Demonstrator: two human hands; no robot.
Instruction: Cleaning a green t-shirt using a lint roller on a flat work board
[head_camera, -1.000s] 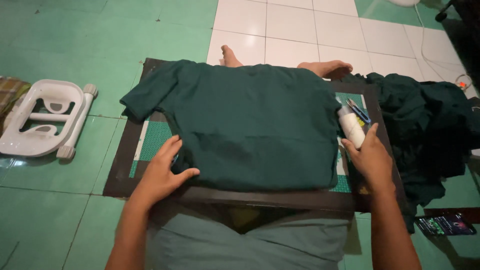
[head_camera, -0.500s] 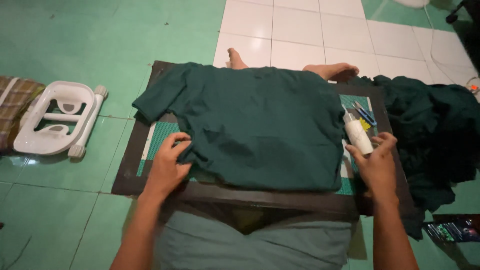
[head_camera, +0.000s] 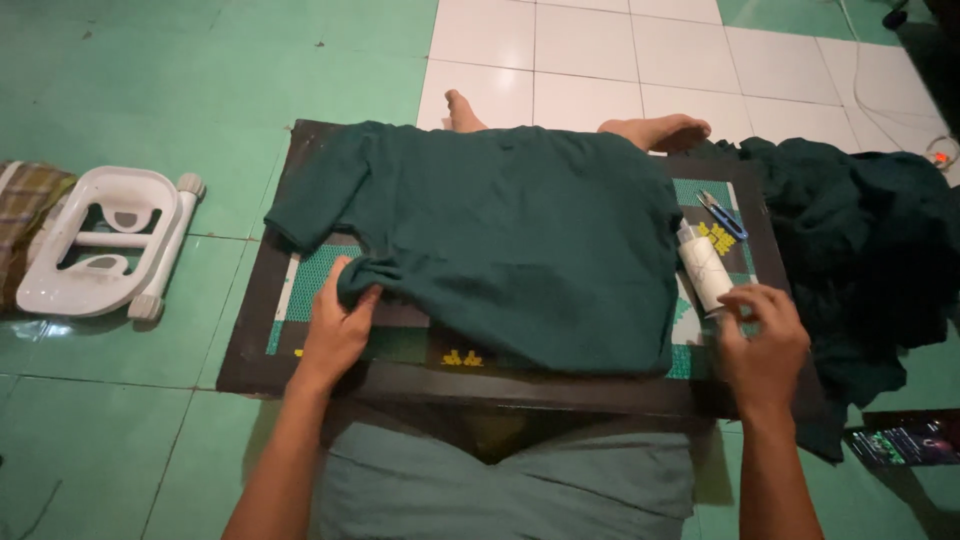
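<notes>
A green shirt (head_camera: 510, 250) is spread flat on a dark board (head_camera: 300, 370) across the lap, so it lies smooth. Its lower left edge is pinched in the left hand (head_camera: 335, 335), bunching the cloth. A white roll (head_camera: 706, 270) beside the shirt is touched by the right hand (head_camera: 765, 345), fingers loosely curled. More green cloth (head_camera: 860, 250) is heaped at right.

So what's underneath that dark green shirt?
The dark green shirt lies on a green cutting mat set on a dark board. The mat's edges show at both sides; its middle is covered. The left hand grips the shirt's hem.
</notes>
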